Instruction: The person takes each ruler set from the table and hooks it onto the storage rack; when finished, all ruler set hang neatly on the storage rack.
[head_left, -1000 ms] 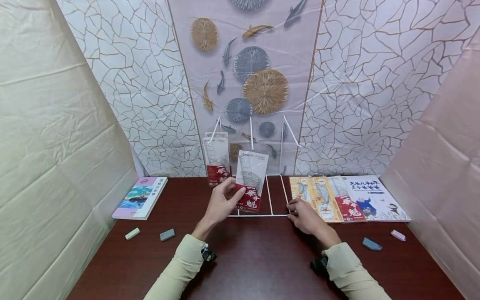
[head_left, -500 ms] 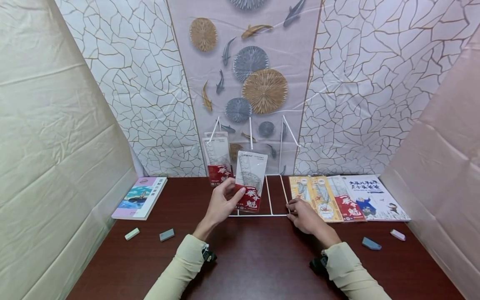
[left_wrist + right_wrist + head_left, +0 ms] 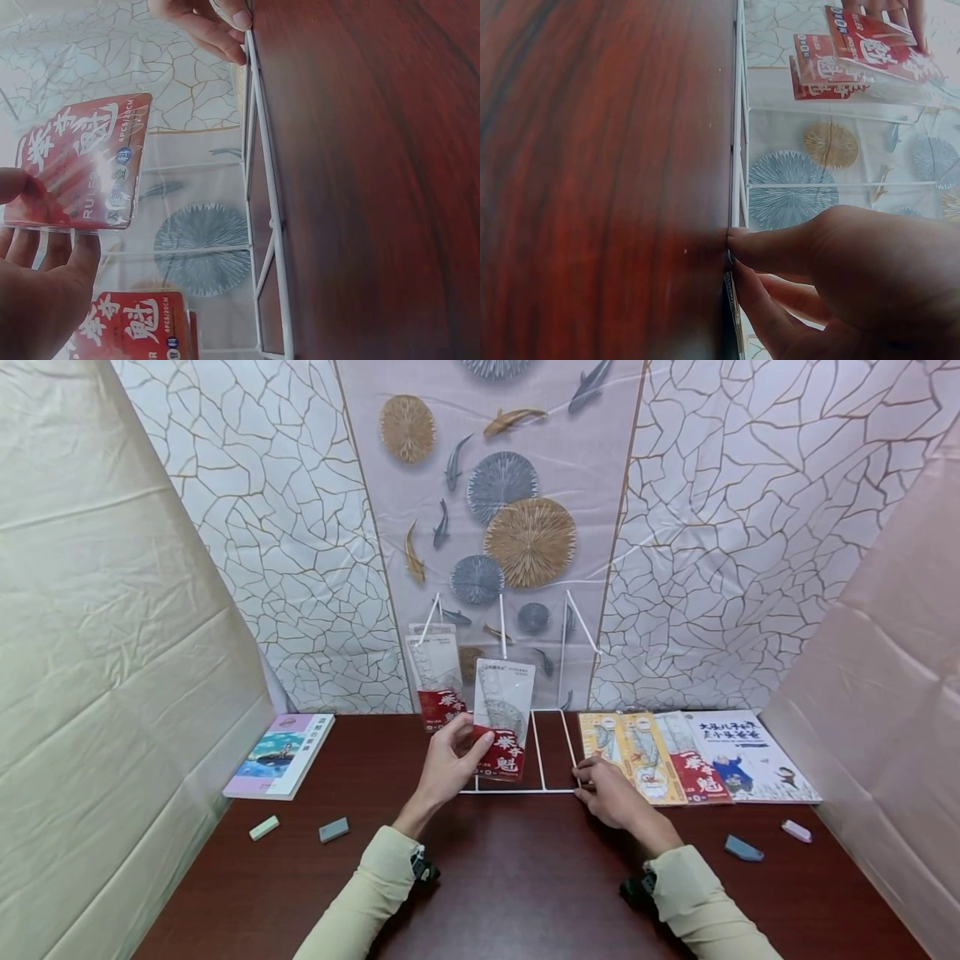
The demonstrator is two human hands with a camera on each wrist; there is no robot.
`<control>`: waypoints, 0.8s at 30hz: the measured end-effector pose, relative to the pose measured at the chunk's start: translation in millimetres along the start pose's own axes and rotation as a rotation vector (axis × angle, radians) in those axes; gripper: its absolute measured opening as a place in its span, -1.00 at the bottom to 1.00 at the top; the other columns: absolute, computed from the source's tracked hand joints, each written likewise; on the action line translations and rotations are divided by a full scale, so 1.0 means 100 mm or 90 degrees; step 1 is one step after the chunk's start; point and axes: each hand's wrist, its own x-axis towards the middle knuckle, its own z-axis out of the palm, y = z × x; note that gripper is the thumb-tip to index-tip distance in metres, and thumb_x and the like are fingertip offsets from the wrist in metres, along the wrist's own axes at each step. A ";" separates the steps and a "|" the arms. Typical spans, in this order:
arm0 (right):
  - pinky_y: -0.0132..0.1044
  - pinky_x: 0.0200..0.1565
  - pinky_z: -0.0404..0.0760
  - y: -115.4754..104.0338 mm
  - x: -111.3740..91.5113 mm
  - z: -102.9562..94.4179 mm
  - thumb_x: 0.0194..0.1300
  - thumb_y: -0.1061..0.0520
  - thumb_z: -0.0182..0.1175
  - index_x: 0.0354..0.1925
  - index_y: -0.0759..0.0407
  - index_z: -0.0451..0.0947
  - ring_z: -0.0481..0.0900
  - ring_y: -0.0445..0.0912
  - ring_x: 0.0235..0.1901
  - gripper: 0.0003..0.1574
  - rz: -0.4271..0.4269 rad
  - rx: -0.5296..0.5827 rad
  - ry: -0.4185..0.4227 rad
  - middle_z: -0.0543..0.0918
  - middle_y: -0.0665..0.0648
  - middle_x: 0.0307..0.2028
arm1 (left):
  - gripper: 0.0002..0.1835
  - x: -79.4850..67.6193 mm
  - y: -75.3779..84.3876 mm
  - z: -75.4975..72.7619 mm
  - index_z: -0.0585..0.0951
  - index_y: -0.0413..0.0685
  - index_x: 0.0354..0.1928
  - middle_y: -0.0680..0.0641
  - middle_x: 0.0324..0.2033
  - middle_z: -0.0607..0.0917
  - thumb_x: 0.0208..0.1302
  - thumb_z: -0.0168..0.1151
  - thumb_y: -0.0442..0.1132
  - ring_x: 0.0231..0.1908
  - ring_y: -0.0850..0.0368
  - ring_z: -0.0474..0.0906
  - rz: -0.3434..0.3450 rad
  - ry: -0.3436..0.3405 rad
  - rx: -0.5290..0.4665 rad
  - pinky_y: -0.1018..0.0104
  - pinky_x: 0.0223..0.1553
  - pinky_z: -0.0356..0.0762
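Observation:
Between thumb and fingers, my left hand [image 3: 442,768] holds a ruler set [image 3: 506,689] in a clear packet with a red lower part. It is raised in front of a white wire rack [image 3: 542,760], and the left wrist view shows the packet [image 3: 90,150] apart from the rack's front wire. More ruler set packets [image 3: 435,662] stand upright in the rack's left section. My right hand [image 3: 615,795] pinches the rack's front right corner with thumb and fingers, as the right wrist view shows of the hand [image 3: 832,277] at table level.
Right of the rack lie yellow ruler packets [image 3: 651,760], a red one [image 3: 697,768] and a white picture book [image 3: 750,756]. A thick book [image 3: 281,756] lies at left. Small erasers [image 3: 334,830] are on the brown table [image 3: 517,877]. A patterned cloth hangs behind.
My left hand has shifted slightly right, and the ruler set it holds has risen a little and changed its tilt slightly. The right hand stays at the rack corner.

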 end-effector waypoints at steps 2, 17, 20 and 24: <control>0.00 0.03 0.67 0.00 -0.01 0.00 0.25 0.32 0.33 0.00 0.49 0.65 0.65 0.21 0.02 -0.64 0.000 -0.001 0.001 0.63 0.40 0.05 | -0.87 0.00 0.02 0.02 0.55 -0.23 -0.12 -0.27 -0.36 0.74 0.38 0.26 -0.33 -0.44 0.27 0.56 0.002 0.007 0.002 0.46 -0.35 0.56; -0.02 0.01 0.68 0.00 -0.01 -0.03 0.27 0.31 0.32 0.03 0.49 0.64 0.67 0.21 0.01 -0.62 0.002 -0.003 -0.003 0.63 0.39 0.07 | -0.81 0.36 -0.21 0.34 0.56 -0.34 -0.05 -0.30 -0.28 0.76 0.42 0.21 -0.33 -0.34 -0.01 0.63 -0.036 0.117 -0.005 0.48 -0.37 0.55; -0.02 0.01 0.68 0.00 0.00 -0.02 0.27 0.31 0.32 0.03 0.49 0.63 0.67 0.21 0.01 -0.62 0.003 0.000 -0.004 0.62 0.40 0.07 | -0.81 0.48 -0.39 0.41 0.57 -0.22 -0.03 -0.21 -0.30 0.76 0.44 0.20 -0.26 -0.39 0.11 0.57 -0.051 0.150 0.020 0.44 -0.40 0.50; -0.04 0.00 0.69 0.00 0.00 -0.01 0.27 0.32 0.32 0.04 0.50 0.63 0.67 0.20 0.00 -0.61 0.007 0.006 -0.007 0.61 0.41 0.08 | -0.82 0.57 -0.52 0.44 0.55 -0.18 -0.02 -0.19 -0.31 0.74 0.45 0.16 -0.25 -0.42 0.21 0.51 -0.078 0.166 0.045 0.43 -0.38 0.46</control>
